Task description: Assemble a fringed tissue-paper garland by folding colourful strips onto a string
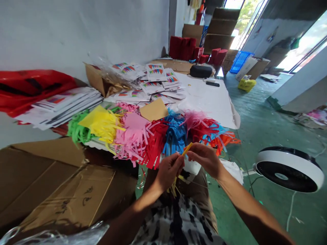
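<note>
Between my two hands is a yellow paper tassel [187, 149], its top rolled into a thin strip and its cut fringe hanging below. My left hand [170, 170] is closed around the lower part of the roll. With fingertips pinched, my right hand [204, 157] grips the upper end. Just beyond lie fringed paper bundles along the table's near edge: green [78, 127], yellow [103, 124], pink [133, 132], red [156, 139], blue [176, 131] and orange [227, 140]. A plain tan paper sheet [154, 110] rests on top of them.
Printed packets [155, 72] are heaped farther back, with a stack of flat packets [63, 105] at left. A black case [201, 71] and a phone [212, 83] lie on the white table cover [201, 102]. Cardboard boxes [63, 183] stand at left, a fan [288, 169] at right.
</note>
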Motion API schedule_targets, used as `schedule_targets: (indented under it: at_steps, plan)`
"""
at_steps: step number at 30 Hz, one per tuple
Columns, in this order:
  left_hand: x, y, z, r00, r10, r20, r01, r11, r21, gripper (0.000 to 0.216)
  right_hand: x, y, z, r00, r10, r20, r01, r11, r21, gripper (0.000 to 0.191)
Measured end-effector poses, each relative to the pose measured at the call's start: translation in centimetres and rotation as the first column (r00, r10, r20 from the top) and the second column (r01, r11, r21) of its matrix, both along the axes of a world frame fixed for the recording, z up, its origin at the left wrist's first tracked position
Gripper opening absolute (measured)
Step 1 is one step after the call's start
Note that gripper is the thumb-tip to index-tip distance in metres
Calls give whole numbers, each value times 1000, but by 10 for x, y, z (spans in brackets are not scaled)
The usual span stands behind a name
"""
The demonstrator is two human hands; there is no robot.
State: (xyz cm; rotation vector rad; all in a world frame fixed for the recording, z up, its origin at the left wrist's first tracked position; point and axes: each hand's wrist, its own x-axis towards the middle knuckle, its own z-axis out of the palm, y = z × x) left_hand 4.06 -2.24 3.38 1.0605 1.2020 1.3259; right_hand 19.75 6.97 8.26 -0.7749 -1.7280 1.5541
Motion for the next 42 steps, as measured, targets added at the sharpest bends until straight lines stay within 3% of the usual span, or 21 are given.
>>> schedule_targets:
  at_steps: [2, 4, 5, 6, 7, 9, 11, 13, 17, 21, 24, 28, 31, 34, 36, 39, 42]
  plan:
    - [-4, 4, -1, 999, 34, -35, -33, 999, 21, 50, -8, 10, 4, 1000, -1, 25, 0, 1000, 27, 33]
    - [-9, 7, -4, 988, 96, -120, -89, 994, 62, 46, -15, 26, 14, 989, -146, 3, 144, 980, 140, 29]
    - [-13, 7, -5, 975, 144, -167, -130, 987, 96, 45, -18, 35, 22, 964, -260, -46, 264, 935, 238, 26]
    - [-16, 6, -7, 956, 200, -213, -173, 975, 137, 43, -22, 45, 30, 917, -376, -131, 398, 847, 354, 22]
    - [-21, 4, -8, 931, 262, -254, -218, 958, 186, 42, -26, 54, 38, 855, -463, -234, 516, 719, 464, 18]
    - [-31, -1, -10, 878, 362, -315, -277, 918, 284, 40, -35, 72, 50, 770, -496, -403, 624, 448, 641, 13]
    - [-43, -9, -9, 833, 410, -372, -286, 894, 346, 32, -44, 88, 51, 808, -425, -407, 545, 277, 791, 15]
    - [-60, -18, -5, 788, 436, -434, -269, 879, 394, 22, -52, 102, 38, 889, -363, -280, 367, 198, 909, 19]
    - [-116, -33, 8, 623, 514, -590, -196, 832, 518, 15, -57, 126, -14, 925, -378, 48, 30, 197, 980, 18]
    - [-199, -36, 23, 309, 631, -712, -159, 772, 615, 16, -45, 135, -49, 877, -401, 265, -199, 200, 959, 22]
    - [-264, -30, 29, 117, 684, -720, -272, 720, 639, 22, -38, 128, -46, 856, -436, 277, -227, 164, 960, 26]
    - [-334, -23, 30, -93, 749, -656, -531, 521, 669, 26, -41, 110, -27, 875, -437, 210, -175, 121, 977, 24]
    - [-366, -17, 27, -53, 778, -626, -640, 455, 619, 38, -51, 100, -21, 904, -387, 184, -157, 100, 982, 22]
    - [-380, -9, 25, 142, 799, -584, -689, 503, 521, 31, -65, 92, -20, 917, -352, 187, -162, 100, 982, 22]
    - [-384, -2, 28, 224, 810, -542, -712, 515, 477, 20, -74, 87, -19, 922, -333, 197, -168, 114, 979, 22]
    - [-389, 10, 41, 233, 852, -468, -746, 465, 476, 20, -82, 77, -15, 930, -303, 206, -171, 138, 976, 23]
    - [-393, 20, 71, 211, 913, -349, -766, 376, 521, 14, -83, 67, -8, 938, -276, 210, -168, 169, 971, 24]
